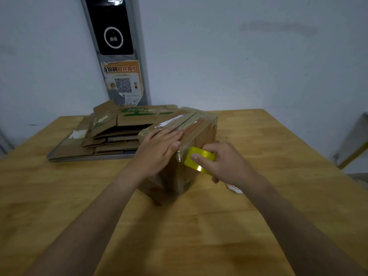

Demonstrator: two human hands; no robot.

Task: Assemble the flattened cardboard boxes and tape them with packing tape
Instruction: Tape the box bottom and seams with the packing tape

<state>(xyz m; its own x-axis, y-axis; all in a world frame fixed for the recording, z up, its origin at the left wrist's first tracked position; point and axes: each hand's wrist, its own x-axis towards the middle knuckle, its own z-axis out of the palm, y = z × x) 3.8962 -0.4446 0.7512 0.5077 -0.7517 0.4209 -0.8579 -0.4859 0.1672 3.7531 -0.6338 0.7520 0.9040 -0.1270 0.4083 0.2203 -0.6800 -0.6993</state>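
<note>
Taping looks to be the step in hand: one box stands assembled and a strip seems to be going over its near top edge. Nearest, at 6 o'clock, is the wooden table, honey-coloured and smooth with a faint grain.

Up from there, the right hand grips the tape roll, a glossy yellow ring. The thumb is on its outer face and the fingers curl round its far rim, holding it against the box's near wall. At 9 o'clock from it the left hand lies flat on the lid, fingers straight and together, pressing down and holding nothing.

The box sits mid-table, turned corner-on. It is worn brown corrugated card, creased, with shiny old tape along the top seam and a torn white label. At 4 o'clock of it lies a small white-and-red object; I cannot tell what it is.

Next, I judge, the roll must be drawn down the wall, and the strip rubbed flat and torn off.

Farther, at 10 o'clock, the flattened boxes lie in a ragged pile on a thin grey board. Beyond, at 12 o'clock, a dark glossy panel with a peeling orange sticker stands against the pale wall.
</note>
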